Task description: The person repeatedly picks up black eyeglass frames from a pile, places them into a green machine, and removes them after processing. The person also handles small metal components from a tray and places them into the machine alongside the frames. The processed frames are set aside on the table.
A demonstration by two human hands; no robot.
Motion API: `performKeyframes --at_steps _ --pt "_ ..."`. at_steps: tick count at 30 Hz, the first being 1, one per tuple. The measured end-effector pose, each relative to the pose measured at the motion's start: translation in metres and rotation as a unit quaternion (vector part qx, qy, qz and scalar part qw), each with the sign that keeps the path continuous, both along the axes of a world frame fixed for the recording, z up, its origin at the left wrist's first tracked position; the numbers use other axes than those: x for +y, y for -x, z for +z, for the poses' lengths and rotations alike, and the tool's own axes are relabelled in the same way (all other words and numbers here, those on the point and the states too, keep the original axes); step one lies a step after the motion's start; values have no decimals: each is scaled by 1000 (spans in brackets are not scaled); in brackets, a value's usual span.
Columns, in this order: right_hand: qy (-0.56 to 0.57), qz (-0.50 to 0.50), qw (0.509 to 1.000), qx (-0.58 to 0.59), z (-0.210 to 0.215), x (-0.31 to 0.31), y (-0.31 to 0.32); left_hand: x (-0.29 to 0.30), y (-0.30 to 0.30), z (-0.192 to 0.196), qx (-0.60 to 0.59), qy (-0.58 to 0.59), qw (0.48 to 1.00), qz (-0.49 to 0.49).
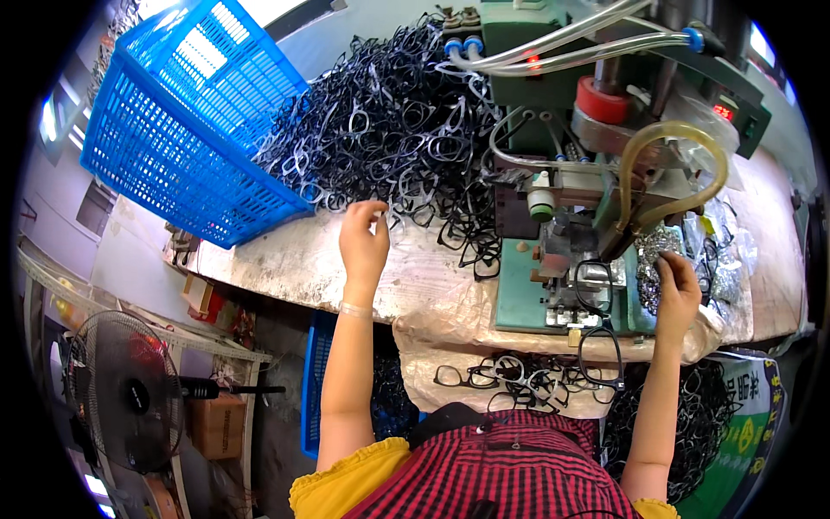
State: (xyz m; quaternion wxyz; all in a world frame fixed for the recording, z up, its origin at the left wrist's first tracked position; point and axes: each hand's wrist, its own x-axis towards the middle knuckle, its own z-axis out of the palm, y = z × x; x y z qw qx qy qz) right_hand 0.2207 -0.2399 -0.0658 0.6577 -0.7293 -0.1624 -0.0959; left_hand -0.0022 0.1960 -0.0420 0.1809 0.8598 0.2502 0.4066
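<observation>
Black frame juts past the machine base, open to a knock

The black plastic eyeglass frame (600, 328) sits lengthwise at the small silver metal fixture (564, 313), its nearer rim jutting past the front edge of the teal machine base (519, 298). That overhang worries me: a swing of the right forearm could catch the rim and twist the frame out of line, and pressure on it while crooked might mark or crack the plastic. The frame looks dark and slim, one rim beyond the other; I cannot tell whether lenses are fitted.

Toward the base's right end, the right hand (679, 290) is at the heap of tiny silvery metal parts (650, 278), thumb and fingers drawn close; I cannot tell whether they pinch anything. A careless lift there could scatter parts.

The left hand (363, 238) is half-curled above the worn pale tabletop (415, 277), by the near edge of the tangled pile of dark frames (389, 121); I cannot tell whether its fingertips meet on anything. Brushing that pile could drag frames toward the tabletop's front edge. At the tabletop's left end is the bright blue perforated plastic basket (156, 147).
</observation>
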Motion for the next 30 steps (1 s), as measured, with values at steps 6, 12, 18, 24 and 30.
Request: performKeyframes --at_steps 6,12,18,24,30 --pt "58 -74 995 20 -10 -10 5 44 -28 -104 75 -58 995 -12" --pt "103 -119 987 -34 -3 -39 40 -26 29 -76 112 -42 991 -64" --pt "58 49 981 -179 64 38 44 -43 11 -62 39 -27 999 -5" --pt "-84 67 994 -20 62 66 59 -87 1 -34 -132 148 978 -70" --pt "-139 155 977 45 76 68 62 -130 -32 16 -308 217 903 -206"
